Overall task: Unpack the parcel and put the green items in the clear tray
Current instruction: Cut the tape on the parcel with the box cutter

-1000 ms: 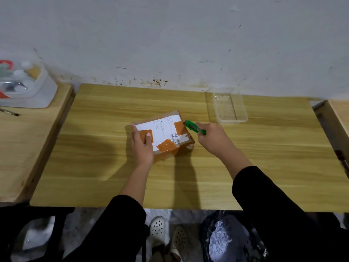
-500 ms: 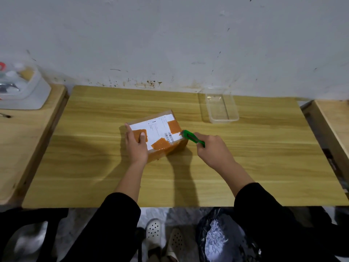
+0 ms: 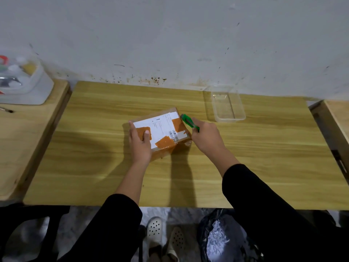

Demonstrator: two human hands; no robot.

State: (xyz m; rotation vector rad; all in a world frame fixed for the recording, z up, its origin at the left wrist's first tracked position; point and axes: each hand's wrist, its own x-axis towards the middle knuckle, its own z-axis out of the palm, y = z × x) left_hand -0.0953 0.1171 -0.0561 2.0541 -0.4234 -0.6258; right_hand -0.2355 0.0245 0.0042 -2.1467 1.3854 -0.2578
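A brown cardboard parcel [image 3: 164,129] with a white label and orange tape patches lies closed in the middle of the wooden table [image 3: 94,167]. My left hand [image 3: 140,144] presses down on its near left corner, thumb on an orange patch. My right hand [image 3: 206,138] grips a green utility knife [image 3: 189,122], its tip against the parcel's right edge near the far corner. The clear tray [image 3: 228,106] stands empty at the back right by the wall, apart from the parcel.
A second wooden table [image 3: 22,140] at the left carries a white plastic box of small items [image 3: 22,82] and a thin tool. Another wooden surface [image 3: 338,120] adjoins at the right. A black bag [image 3: 219,241] sits on the floor below the front edge.
The green knife slid along the parcel's right edge towards me half a second ago and now sits back up near the far corner. My left hand keeps holding the parcel down.
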